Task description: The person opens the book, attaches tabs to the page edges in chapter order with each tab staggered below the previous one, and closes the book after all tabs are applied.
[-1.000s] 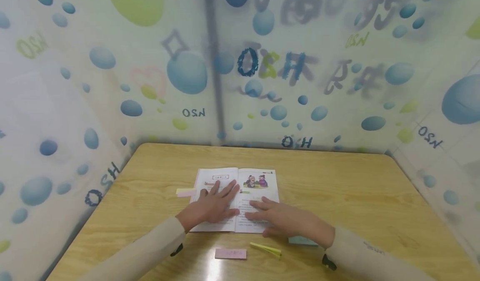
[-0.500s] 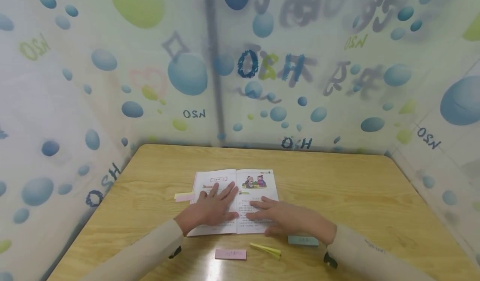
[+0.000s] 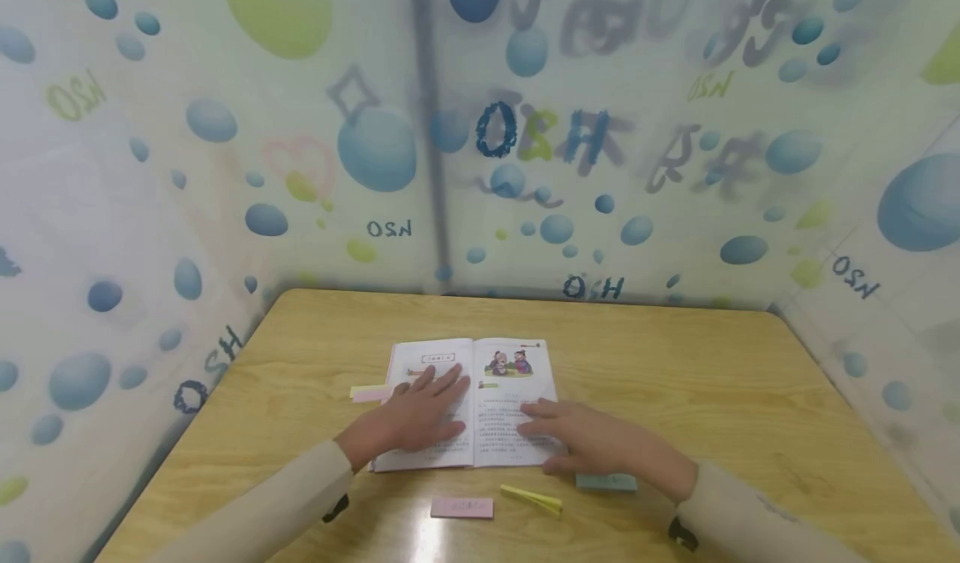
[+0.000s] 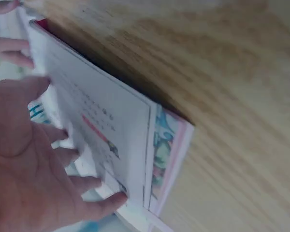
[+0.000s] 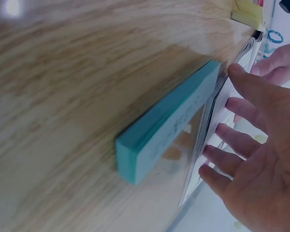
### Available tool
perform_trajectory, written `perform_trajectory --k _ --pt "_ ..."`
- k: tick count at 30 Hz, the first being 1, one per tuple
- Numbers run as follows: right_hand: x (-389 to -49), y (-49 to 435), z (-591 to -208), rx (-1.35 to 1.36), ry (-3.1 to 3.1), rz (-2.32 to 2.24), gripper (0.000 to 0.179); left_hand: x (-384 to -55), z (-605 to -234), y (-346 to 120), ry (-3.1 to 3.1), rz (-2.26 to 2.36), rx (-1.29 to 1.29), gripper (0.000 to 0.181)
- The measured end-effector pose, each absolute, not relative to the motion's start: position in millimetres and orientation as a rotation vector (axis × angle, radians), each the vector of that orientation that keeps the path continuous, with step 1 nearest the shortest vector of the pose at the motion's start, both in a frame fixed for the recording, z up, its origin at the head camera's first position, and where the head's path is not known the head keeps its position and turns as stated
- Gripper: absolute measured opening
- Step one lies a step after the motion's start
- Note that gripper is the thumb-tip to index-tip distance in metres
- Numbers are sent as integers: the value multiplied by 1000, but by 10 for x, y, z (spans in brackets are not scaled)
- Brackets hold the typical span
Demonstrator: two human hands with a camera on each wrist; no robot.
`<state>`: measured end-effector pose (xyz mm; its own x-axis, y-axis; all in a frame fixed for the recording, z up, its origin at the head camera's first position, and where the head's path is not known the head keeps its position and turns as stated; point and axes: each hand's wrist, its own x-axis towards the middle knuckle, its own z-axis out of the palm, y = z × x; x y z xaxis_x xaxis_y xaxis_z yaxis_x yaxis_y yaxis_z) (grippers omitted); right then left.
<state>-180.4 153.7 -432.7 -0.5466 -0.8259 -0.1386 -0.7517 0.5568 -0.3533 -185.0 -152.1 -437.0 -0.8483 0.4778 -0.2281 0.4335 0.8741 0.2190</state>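
An open book (image 3: 512,404) with printed text and a cartoon of two figures lies on the wooden table. My left hand (image 3: 420,413) rests on the left page with its fingers spread; the left wrist view shows the page edges (image 4: 152,159) fanned near its fingertips. Over the right page's outer edge is my right hand (image 3: 581,436), fingers spread and straight, holding nothing. Close by it, a teal sticky-note pad (image 5: 169,121) sits on the table, partly covered by the right hand and wrist in the head view.
A pink sticky-note pad (image 3: 462,508) and yellow sticky strips (image 3: 531,499) lie in front of the book. Yellow and pink tabs (image 3: 371,394) stick out at its left edge. The wooden table (image 3: 675,363) meets a patterned wall (image 3: 637,129) behind.
My right hand has slid to the right, toward the outer edge of the right page. My left hand has shifted slightly left, off the middle fold.
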Motion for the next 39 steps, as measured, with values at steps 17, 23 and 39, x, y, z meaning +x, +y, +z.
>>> perform_trajectory --k 17,23,39 --pt "-1754 1494 -4308 -1265 2515 -285 56 -2386 -4419 -1101 2840 114 478 60" --pt "-1725 1459 -4289 -1264 2521 -279 56 -2191 -4346 -1170 2763 97 531 69" --pt "-1757 1431 -4330 -1268 2524 -299 55 -1664 -4253 -1347 2655 95 716 87"
